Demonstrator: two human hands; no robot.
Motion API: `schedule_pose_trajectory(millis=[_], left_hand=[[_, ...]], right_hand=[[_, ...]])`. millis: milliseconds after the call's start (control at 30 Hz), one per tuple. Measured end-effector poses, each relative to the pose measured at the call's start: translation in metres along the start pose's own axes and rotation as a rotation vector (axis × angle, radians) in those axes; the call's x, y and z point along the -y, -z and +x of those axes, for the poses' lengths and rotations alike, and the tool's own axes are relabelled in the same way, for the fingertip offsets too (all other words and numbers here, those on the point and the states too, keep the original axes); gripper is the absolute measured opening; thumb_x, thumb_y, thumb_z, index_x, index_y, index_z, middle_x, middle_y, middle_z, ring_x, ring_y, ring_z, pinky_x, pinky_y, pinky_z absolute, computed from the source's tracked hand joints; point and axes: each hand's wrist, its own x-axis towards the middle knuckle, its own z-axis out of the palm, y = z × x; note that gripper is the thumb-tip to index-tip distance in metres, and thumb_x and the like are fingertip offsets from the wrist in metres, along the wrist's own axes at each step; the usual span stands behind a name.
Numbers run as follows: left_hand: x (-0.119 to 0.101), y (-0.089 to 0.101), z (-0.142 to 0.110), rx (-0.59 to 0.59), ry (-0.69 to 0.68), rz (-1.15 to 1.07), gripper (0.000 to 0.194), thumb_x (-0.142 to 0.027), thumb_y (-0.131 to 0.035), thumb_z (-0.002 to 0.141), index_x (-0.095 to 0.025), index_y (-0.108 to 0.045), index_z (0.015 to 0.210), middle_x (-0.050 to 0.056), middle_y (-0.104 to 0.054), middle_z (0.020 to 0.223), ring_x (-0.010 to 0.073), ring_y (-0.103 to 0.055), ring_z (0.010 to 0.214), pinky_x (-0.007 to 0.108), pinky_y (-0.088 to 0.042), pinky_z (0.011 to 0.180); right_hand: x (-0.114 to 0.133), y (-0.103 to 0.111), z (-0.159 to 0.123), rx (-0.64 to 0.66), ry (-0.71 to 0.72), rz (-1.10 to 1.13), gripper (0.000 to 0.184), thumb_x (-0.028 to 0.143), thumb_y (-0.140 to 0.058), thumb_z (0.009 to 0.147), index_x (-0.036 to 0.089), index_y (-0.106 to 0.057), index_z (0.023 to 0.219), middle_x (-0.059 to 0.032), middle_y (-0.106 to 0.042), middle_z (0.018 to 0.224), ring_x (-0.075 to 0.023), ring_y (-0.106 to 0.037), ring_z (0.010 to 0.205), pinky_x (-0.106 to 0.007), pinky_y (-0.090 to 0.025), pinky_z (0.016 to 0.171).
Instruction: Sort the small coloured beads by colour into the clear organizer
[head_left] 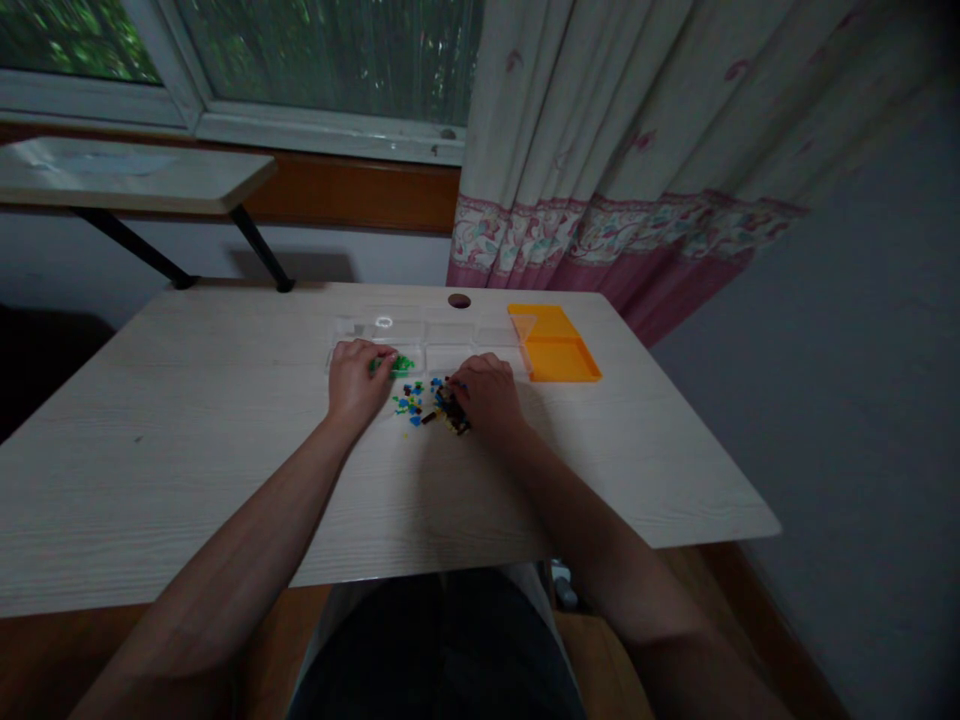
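My left hand (358, 378) is over the near left part of a clear divided plastic box (452, 333), its fingers curled together beside small green pieces (402, 366) lying in a compartment. Whatever those fingers pinch is too small to make out. My right hand (489, 390) rests at the right side of a loose pile of small building bricks (450, 408), dark, blue, green and yellowish. Its fingertips are bent down onto the dark bricks, and what lies between them is hidden.
An orange two-part tray (562, 355) lies at the right end of the clear box. Behind it is a round hole (459, 300) in the pale wooden table (247, 440). A raised shelf (135, 175) on black legs stands at the back left. A curtain (570, 150) hangs behind the table.
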Motion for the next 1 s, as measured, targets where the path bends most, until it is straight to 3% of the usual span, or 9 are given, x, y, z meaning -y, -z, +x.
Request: schedule_pose_trajectory(millis=[300,667,1000], left_hand=[[-0.0036,0.0006,-0.0002,0.009,0.02,0.002,0.027,-0.037,-0.054,0.094,-0.023,-0.077,0.09,0.006,-0.066,0.087,0.0256,-0.056,0.091,0.045,-0.044,0.089],[-0.0049,0.0027,-0.0007,0.053,0.059,0.04,0.03,-0.038,-0.052,0.095,-0.022,-0.077,0.1,0.007,-0.066,0.093,0.0262,-0.055,0.097,0.045,-0.044,0.093],[-0.0048,0.0024,-0.0009,0.03,0.028,-0.008,0.029,-0.035,-0.052,0.096,-0.018,-0.076,0.103,0.01,-0.064,0.09,0.0263,-0.052,0.095,0.046,-0.041,0.09]], right_hand=[[0.0003,0.0045,-0.0011,-0.027,0.023,-0.015,0.017,0.026,-0.058,0.093,0.024,-0.074,0.096,-0.006,-0.067,0.105,-0.0229,-0.049,0.104,-0.038,-0.031,0.087],[0.0067,0.0083,0.0033,0.075,0.048,-0.113,0.025,0.024,-0.051,0.096,0.023,-0.076,0.098,-0.0089,-0.065,0.103,-0.0234,-0.045,0.103,-0.037,-0.03,0.085],[0.0051,0.0043,0.0027,0.019,0.053,-0.064,0.02,0.023,-0.055,0.094,0.02,-0.074,0.093,-0.009,-0.068,0.099,-0.0243,-0.049,0.101,-0.038,-0.031,0.084]])
